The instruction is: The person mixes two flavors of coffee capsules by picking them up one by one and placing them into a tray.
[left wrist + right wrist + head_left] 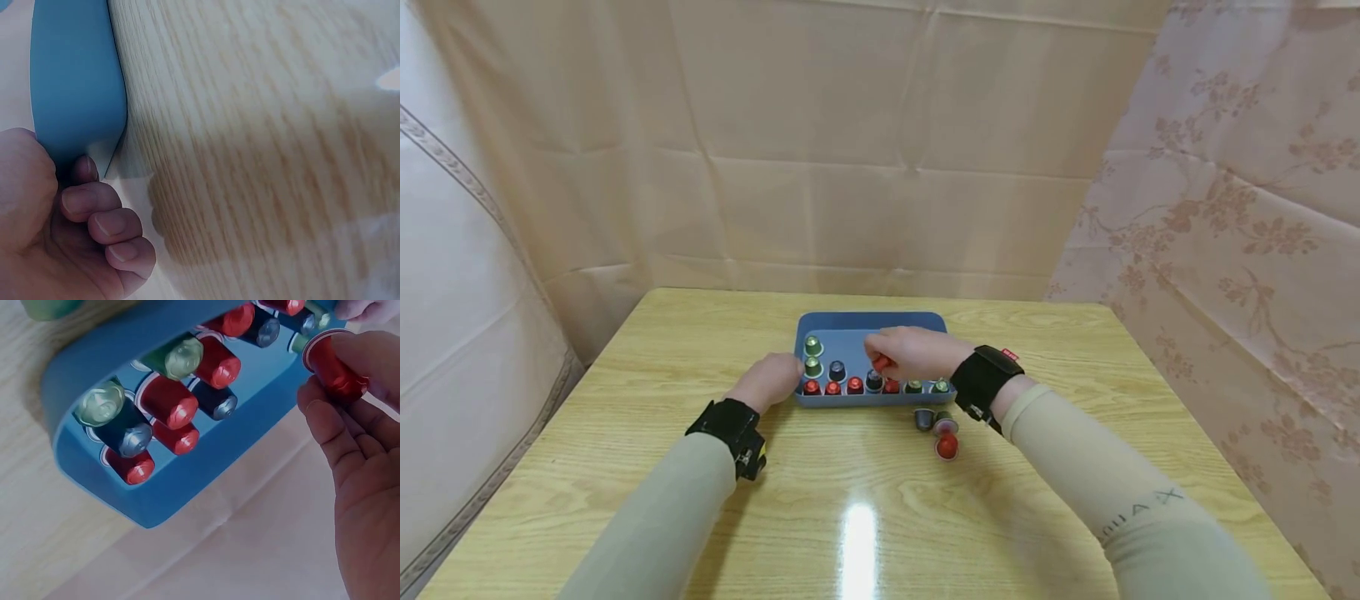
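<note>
A red coffee capsule is pinched between the thumb and fingers of my right hand, over the blue tray. Within the tray, red capsules, dark ones and green ones stand with their wide rims down. At the tray's left end, my left hand grips the wall near the front corner. The left wrist view has its curled fingers against the blue wall, the thumb tip hidden.
Just in front of the tray's right part, a dark capsule, another with its pale lid showing and a red capsule lie on the wooden table. A beige curtain hangs behind the table.
</note>
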Available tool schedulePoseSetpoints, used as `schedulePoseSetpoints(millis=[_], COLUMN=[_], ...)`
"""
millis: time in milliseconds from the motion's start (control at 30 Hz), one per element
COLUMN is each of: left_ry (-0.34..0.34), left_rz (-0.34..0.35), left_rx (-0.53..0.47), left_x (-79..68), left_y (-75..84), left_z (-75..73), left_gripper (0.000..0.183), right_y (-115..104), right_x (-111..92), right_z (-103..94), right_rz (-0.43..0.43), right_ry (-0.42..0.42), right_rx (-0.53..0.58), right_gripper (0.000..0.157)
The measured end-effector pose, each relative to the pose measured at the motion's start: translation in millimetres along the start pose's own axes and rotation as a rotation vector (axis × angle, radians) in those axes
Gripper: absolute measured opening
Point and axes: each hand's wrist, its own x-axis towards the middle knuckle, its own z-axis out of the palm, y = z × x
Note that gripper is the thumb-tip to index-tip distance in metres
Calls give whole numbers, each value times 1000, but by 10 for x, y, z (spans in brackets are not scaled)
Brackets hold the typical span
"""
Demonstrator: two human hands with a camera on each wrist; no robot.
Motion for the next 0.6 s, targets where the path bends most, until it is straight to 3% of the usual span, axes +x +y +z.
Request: schedulePoseSetpoints(millis=[400,600], left_ry=[0,1], left_rz=[4,-5], left_rx=[22,31], left_x=[8,16], left_y=[-9,-11], left_z=[11,11], left_gripper=[30,30], right_y=[67,143], right_x=[187,270], right_z=[15,106], right_rz=[72,96], right_ry=[-13,-18], right_rx=[-112,-71], right_gripper=[17,22])
